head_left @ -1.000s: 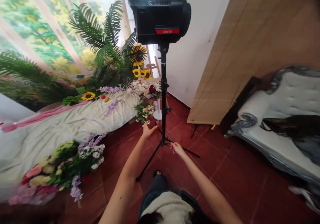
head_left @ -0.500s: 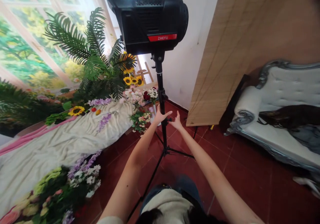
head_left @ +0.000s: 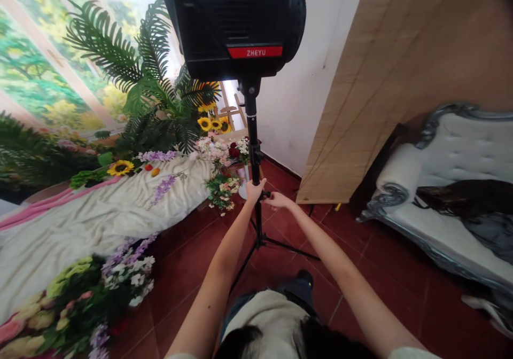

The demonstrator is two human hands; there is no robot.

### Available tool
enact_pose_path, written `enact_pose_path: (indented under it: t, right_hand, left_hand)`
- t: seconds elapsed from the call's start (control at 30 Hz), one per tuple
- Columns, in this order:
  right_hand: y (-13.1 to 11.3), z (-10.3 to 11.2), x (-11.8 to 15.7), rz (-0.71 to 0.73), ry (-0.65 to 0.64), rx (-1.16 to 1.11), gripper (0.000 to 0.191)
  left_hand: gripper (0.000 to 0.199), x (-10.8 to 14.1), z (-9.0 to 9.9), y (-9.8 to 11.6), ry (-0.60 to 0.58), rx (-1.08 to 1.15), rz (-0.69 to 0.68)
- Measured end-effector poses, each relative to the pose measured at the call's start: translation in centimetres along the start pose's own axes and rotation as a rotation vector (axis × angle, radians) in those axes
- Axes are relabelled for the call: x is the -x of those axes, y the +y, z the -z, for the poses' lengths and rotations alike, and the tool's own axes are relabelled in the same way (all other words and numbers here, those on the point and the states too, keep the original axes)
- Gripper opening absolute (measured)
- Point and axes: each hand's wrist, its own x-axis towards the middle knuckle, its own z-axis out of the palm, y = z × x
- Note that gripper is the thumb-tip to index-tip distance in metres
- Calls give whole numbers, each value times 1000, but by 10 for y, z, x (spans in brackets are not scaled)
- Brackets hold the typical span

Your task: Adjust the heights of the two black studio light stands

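Note:
A black studio light (head_left: 236,22) with a red ZHEYU label sits atop a black light stand (head_left: 252,134) in front of me. My left hand (head_left: 255,190) is wrapped round the stand's pole. Just right of the pole, my right hand (head_left: 277,201) has its fingers closed on a small dark knob (head_left: 266,194) of the stand. Below my hands, the stand's legs (head_left: 288,248) spread over the red tiled floor (head_left: 360,295).
To the left, a platform draped in cream cloth (head_left: 100,215) bears flowers and a sunflower (head_left: 121,168). A palm plant (head_left: 140,81) stands behind. A bamboo blind (head_left: 336,108) hangs to the right, beside a white tufted sofa (head_left: 460,140). More flowers (head_left: 92,289) lie front left.
My left hand has tightened round the pole. My right hand, its fingers spread before, has closed on the knob. The light appears larger and nearer in view.

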Motion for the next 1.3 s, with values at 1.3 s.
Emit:
enact_pose_path:
  t: [1.3]
  right_hand:
    - [-12,4,8,5,-239,-350,10]
  left_hand:
    - [14,-12,-13,-19,181,-17,40]
